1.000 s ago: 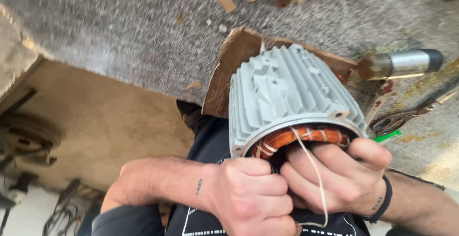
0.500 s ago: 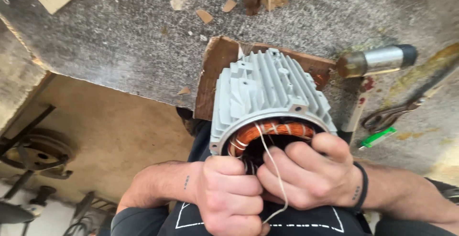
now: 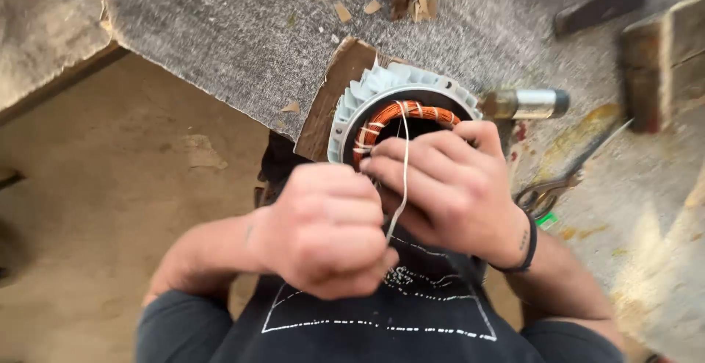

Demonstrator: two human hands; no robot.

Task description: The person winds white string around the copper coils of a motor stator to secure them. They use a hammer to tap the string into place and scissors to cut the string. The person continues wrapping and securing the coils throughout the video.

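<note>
The left hand is fisted round a white lacing cord; the right hand, fingers curled, grips the copper winding inside the finned stator housing just beyond. Lacing looks underway; tightening needs steady pull.

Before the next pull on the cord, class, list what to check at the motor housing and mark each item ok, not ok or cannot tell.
1. Left hand closed on the thin white cord: ok.
2. Right hand resting its fingers on the ribbed grey metal motor housing: ok.
3. Cord runs up to the orange copper winding: ok.
4. Cord tied off at the winding: cannot tell.
5. Housing propped on the brown wooden board: ok.
6. Scissors lying apart from both hands: ok.
</note>
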